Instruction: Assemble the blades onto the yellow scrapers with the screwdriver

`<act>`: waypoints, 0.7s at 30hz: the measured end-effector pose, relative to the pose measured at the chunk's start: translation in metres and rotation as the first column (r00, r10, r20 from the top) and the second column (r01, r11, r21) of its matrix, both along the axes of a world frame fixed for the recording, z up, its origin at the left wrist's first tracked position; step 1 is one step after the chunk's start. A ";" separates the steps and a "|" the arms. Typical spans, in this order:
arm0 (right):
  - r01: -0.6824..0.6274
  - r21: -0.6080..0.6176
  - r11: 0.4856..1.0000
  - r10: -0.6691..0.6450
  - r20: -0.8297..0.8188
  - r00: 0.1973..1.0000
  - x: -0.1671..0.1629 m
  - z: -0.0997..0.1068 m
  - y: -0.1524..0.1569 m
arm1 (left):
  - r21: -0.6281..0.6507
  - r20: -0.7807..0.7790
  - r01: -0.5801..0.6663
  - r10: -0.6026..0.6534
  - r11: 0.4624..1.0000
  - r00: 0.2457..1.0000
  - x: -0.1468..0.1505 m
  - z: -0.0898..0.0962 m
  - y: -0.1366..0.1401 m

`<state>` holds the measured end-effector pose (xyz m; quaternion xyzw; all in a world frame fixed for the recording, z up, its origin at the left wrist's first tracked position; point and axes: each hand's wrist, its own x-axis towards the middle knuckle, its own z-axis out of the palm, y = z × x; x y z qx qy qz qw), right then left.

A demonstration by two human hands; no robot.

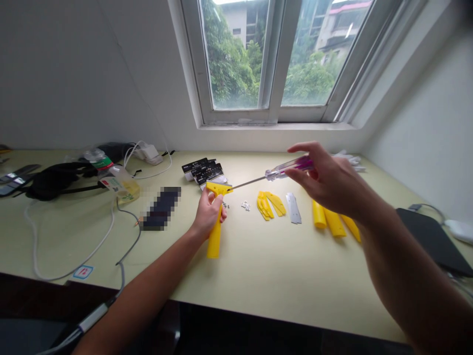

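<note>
My left hand (205, 212) is closed around a yellow scraper (213, 244), its handle pointing toward me and its wide head facing away. In my right hand (328, 180) is a screwdriver (283, 170) with a clear and purple handle, held at the handle's end. Its shaft slants down to the left, and the tip meets the right side of the scraper's head. Small dark screws (227, 205) lie just right of my left hand, beside a cluster of small silver nuts (246, 205). Farther right are flat yellow plastic pieces (265, 206) and grey metal plates (293, 208).
Yellow handles (334, 223) lie under my right forearm. Black printed cards (205, 171) sit behind the scraper. Leftward are a pixelated dark object (161, 208), a plastic bottle (118, 177) and loose cables (107, 241). A black flat device (434, 241) rests at the right.
</note>
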<state>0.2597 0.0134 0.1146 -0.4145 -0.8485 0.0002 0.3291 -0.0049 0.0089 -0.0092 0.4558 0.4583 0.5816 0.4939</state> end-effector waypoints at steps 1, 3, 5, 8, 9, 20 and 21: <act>0.010 0.010 1.000 -0.010 -0.015 1.000 0.000 0.000 0.001 | 0.001 -0.001 0.001 -0.001 1.000 1.000 0.000 0.000 0.000; -0.035 0.005 0.999 0.035 -0.011 0.999 0.000 0.000 0.001 | -0.002 -0.004 0.001 -0.001 1.000 1.000 0.000 0.000 0.000; -0.087 0.001 0.996 0.087 0.009 0.996 0.001 0.002 0.001 | -0.010 -0.007 0.006 -0.006 1.000 1.000 0.000 0.000 0.000; -0.121 -0.006 0.993 0.120 -0.126 0.985 0.007 0.004 0.005 | -0.006 -0.005 -0.010 0.010 1.000 1.000 -0.001 0.003 0.000; -0.145 -0.014 0.989 0.138 -0.225 0.965 0.011 0.004 0.009 | -0.003 -0.002 -0.028 0.028 1.000 1.000 -0.002 0.004 0.001; 0.251 -0.057 0.966 -0.258 -0.207 0.944 0.015 -0.090 0.099 | 0.026 0.067 -0.097 0.095 0.995 0.993 -0.005 0.006 0.005; 0.258 -0.073 0.963 -0.266 -0.143 0.953 0.010 -0.099 0.102 | 0.039 0.069 -0.089 0.086 0.995 0.994 -0.004 0.007 0.004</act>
